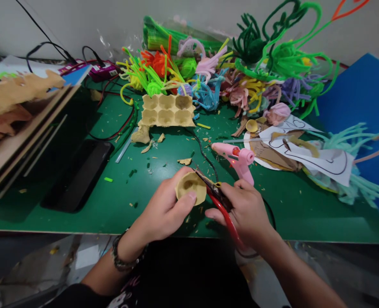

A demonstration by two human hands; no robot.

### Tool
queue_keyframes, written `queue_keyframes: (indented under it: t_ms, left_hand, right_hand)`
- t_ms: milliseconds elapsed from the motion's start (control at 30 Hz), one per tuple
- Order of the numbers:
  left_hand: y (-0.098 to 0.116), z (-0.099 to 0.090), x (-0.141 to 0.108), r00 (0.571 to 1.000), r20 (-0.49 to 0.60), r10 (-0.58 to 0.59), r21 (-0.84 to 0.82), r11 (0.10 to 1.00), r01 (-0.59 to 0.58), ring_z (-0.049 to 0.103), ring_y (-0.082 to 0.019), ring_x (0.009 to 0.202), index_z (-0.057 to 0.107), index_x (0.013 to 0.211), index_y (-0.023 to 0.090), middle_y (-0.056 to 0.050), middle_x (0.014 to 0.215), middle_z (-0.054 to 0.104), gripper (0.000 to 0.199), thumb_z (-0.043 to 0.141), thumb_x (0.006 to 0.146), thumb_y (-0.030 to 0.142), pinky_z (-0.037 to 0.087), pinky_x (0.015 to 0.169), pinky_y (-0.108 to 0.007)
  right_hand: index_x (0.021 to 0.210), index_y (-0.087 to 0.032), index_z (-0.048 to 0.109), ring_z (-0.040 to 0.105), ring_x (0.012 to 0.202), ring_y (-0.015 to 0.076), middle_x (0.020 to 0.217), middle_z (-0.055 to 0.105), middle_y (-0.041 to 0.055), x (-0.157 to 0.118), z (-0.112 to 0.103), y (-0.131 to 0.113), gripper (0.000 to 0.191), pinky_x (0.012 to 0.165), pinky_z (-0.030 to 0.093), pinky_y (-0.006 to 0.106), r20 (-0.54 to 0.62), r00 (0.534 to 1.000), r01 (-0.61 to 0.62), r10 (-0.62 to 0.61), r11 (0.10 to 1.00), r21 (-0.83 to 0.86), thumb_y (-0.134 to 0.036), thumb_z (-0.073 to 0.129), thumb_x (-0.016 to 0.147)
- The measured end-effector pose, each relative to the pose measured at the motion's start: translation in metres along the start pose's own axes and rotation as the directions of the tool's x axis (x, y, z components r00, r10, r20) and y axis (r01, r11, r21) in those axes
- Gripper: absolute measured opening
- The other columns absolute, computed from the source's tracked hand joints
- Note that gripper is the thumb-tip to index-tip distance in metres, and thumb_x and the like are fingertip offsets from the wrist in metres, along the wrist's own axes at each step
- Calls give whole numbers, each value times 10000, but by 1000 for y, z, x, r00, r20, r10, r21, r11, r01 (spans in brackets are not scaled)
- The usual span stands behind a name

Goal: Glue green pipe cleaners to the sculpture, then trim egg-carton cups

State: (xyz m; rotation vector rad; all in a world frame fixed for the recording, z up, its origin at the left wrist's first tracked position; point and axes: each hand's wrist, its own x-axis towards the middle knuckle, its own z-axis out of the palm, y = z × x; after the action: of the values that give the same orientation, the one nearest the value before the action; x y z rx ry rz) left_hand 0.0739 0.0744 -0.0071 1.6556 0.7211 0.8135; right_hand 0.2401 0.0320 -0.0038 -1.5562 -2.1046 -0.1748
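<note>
Near the table's front edge, my left hand (165, 209) pinches a pale yellow egg carton cup (198, 188), its thumb pressed inside the hollow. My right hand (244, 209) is wrapped around red-handled scissors (225, 214), whose blades meet the cup's upper right rim. Whether the blades are fully closed I cannot tell. Beyond my hands lies the rest of the egg carton (167, 110), with several hollows and a torn edge. A pink glue gun (236, 156) stands just past my right hand, its small light glowing. Carton scraps (185, 161) are scattered in front of it.
Bundles of coloured pipe cleaners (208, 81) line the back of the table. A black phone (78, 177) and stacked boards (38, 128) are on the left. Paper cutouts (324, 160) and a blue board (356, 102) occupy the right. A black cable (205, 152) runs behind the glue gun.
</note>
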Motion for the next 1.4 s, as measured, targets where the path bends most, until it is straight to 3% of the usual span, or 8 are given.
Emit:
queue_keyframes:
  t_ms: [167,400,600,800,1033,1200,1400]
  left_hand:
    - [-1,1,1,998,-55,2,-31,1000,-4,421,-91,570,516,907,186,30,662,498,198,335,869,258,360,533,-202]
    - [4,-2,2,998,59,-32,35,999,30,436,-90,549,520,859,169,31,632,493,209,321,844,231,367,542,-214]
    - [4,-2,4,997,77,-29,44,999,25,477,-101,579,503,837,176,24,654,538,177,332,828,221,388,564,-221]
    - [-2,-2,1,999,24,-44,46,998,42,432,-102,542,538,829,177,28,616,497,207,346,835,253,376,526,-220]
    - [-2,4,2,998,-32,-46,6,999,46,462,-109,613,545,899,178,7,705,539,257,349,869,341,393,568,-219]
    - [-2,0,4,997,-12,-70,-47,996,70,398,-102,526,494,702,178,21,583,458,411,301,857,506,349,488,-220]
    - [3,-3,4,993,115,3,-41,999,2,386,-101,508,470,685,174,14,569,435,506,258,814,615,331,472,-231]
  right_hand:
    - [487,-199,407,344,410,104,367,366,-33,-1,1,-2,624,470,255,223,-4,999,-33,33,999,31,-691,173,790]
    - [587,-190,431,330,448,117,447,444,-16,0,-1,-3,682,511,260,248,103,992,-72,66,996,51,-762,87,725]
    - [576,-192,434,323,450,118,425,440,-18,-1,-2,-3,661,513,248,250,145,987,-84,72,993,80,-749,119,740]
    - [504,-194,430,331,429,109,400,414,-17,-3,-2,-2,630,487,245,234,82,995,-65,59,995,72,-705,181,779]
    - [473,-197,391,339,409,99,390,383,-22,-4,3,-1,610,451,246,215,32,994,-108,106,992,71,-707,233,768]
    - [571,-200,399,370,463,123,486,458,3,-3,2,0,668,475,254,239,175,969,-203,176,968,145,-792,114,692]
    - [640,-199,399,391,501,131,542,489,1,0,-3,-1,678,521,271,261,291,951,-173,108,963,207,-832,158,637]
